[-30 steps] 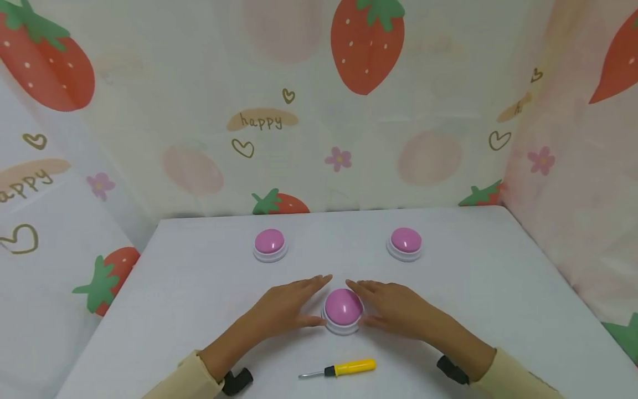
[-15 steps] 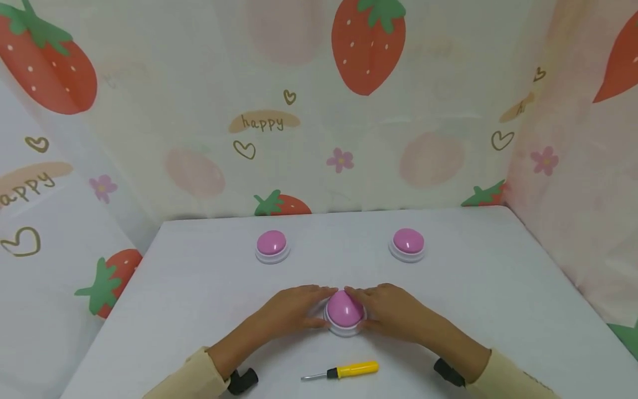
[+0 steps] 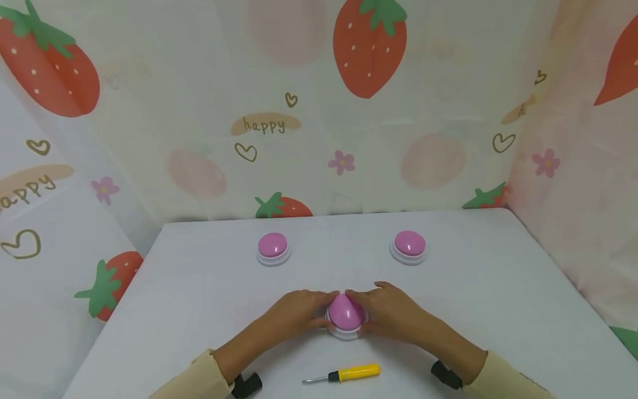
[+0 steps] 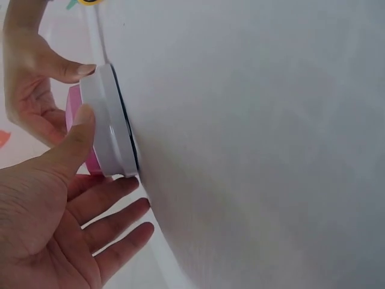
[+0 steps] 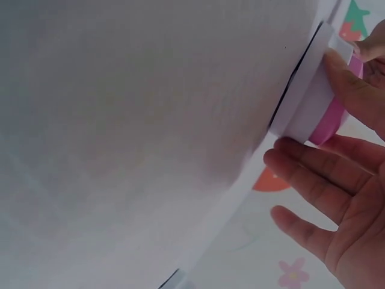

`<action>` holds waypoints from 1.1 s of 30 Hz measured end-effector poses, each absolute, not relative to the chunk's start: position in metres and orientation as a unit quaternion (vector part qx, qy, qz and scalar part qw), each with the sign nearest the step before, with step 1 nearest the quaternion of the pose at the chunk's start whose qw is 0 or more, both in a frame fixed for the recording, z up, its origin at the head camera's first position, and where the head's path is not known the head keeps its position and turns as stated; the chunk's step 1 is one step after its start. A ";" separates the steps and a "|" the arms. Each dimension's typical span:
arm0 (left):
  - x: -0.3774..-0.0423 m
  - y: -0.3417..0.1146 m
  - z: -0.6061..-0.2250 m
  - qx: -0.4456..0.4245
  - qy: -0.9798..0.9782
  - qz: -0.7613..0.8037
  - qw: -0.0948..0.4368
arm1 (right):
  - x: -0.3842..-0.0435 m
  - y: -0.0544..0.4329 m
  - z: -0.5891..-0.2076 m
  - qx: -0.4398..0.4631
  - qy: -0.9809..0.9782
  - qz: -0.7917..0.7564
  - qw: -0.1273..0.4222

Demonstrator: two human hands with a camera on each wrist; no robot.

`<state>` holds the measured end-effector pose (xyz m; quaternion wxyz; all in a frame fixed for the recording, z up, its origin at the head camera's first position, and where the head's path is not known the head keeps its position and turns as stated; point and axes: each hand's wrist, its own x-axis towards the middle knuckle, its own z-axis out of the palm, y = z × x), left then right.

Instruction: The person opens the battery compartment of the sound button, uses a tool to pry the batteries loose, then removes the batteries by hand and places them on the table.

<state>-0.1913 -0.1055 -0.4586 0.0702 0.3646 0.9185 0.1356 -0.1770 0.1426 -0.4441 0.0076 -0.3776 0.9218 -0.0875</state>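
Observation:
A push button (image 3: 346, 313) with a pink dome and white round base stands near the middle of the white table, between both hands. My left hand (image 3: 298, 311) grips its left side, and in the left wrist view the thumb (image 4: 84, 120) lies along the white base. From the right, my right hand (image 3: 391, 309) holds the same button, its thumb (image 5: 338, 66) against the base in the right wrist view. Both index fingers reach over the dome's far edge. The other fingers spread beyond the base. A yellow-handled screwdriver (image 3: 341, 374) lies nearer the person.
Two similar pink push buttons stand farther back, one at the left (image 3: 273, 249) and one at the right (image 3: 408, 247). Behind the white table (image 3: 209, 277) hangs a strawberry-patterned cloth (image 3: 319, 111), which also covers both sides.
Both hands have moved inward from beside the front button and now hold it from either side. The button, the screwdriver and the two rear buttons stay in place.

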 end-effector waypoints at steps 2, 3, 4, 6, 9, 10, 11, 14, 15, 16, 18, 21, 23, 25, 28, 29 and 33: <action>-0.191 -0.106 -0.459 0.363 0.918 0.143 0.076 | -0.177 0.142 -0.445 -0.377 0.921 -0.096 0.008; -0.191 -0.106 -0.459 0.362 0.917 0.146 0.079 | -0.178 0.142 -0.446 -0.377 0.921 -0.100 0.009; -0.191 -0.106 -0.459 0.360 0.917 0.149 0.083 | -0.178 0.142 -0.446 -0.377 0.920 -0.105 0.009; -0.191 -0.105 -0.459 0.357 0.917 0.153 0.090 | -0.178 0.143 -0.446 -0.377 0.919 -0.112 0.013; -0.190 -0.105 -0.460 0.354 0.918 0.153 0.095 | -0.178 0.143 -0.446 -0.372 0.919 -0.124 0.021; -0.190 -0.106 -0.460 0.354 0.918 0.155 0.094 | -0.178 0.143 -0.445 -0.370 0.920 -0.129 0.026; -0.190 -0.106 -0.460 0.353 0.917 0.158 0.094 | -0.178 0.143 -0.444 -0.367 0.920 -0.133 0.029; -0.189 -0.109 -0.461 0.348 0.915 0.180 0.099 | -0.178 0.144 -0.442 -0.362 0.918 -0.155 0.040; -0.190 -0.110 -0.461 0.346 0.913 0.191 0.102 | -0.178 0.145 -0.441 -0.362 0.917 -0.164 0.042; -0.190 -0.112 -0.462 0.344 0.911 0.203 0.104 | -0.178 0.145 -0.441 -0.363 0.915 -0.172 0.042; -0.191 -0.115 -0.464 0.340 0.905 0.231 0.108 | -0.178 0.146 -0.441 -0.366 0.910 -0.192 0.041; -0.193 -0.119 -0.467 0.337 0.886 0.296 0.117 | -0.179 0.147 -0.442 -0.363 0.903 -0.227 0.035; -0.194 -0.120 -0.468 0.335 0.869 0.342 0.124 | -0.179 0.148 -0.444 -0.358 0.899 -0.249 0.032; -0.194 -0.122 -0.466 0.331 0.852 0.384 0.131 | -0.181 0.147 -0.445 -0.352 0.895 -0.272 0.032; -0.194 -0.124 -0.462 0.330 0.838 0.415 0.131 | -0.183 0.147 -0.445 -0.346 0.887 -0.303 0.039; -0.194 -0.125 -0.461 0.331 0.835 0.420 0.129 | -0.183 0.147 -0.445 -0.345 0.883 -0.315 0.041; -0.195 -0.128 -0.455 0.344 0.821 0.438 0.129 | -0.187 0.147 -0.442 -0.344 0.867 -0.356 0.054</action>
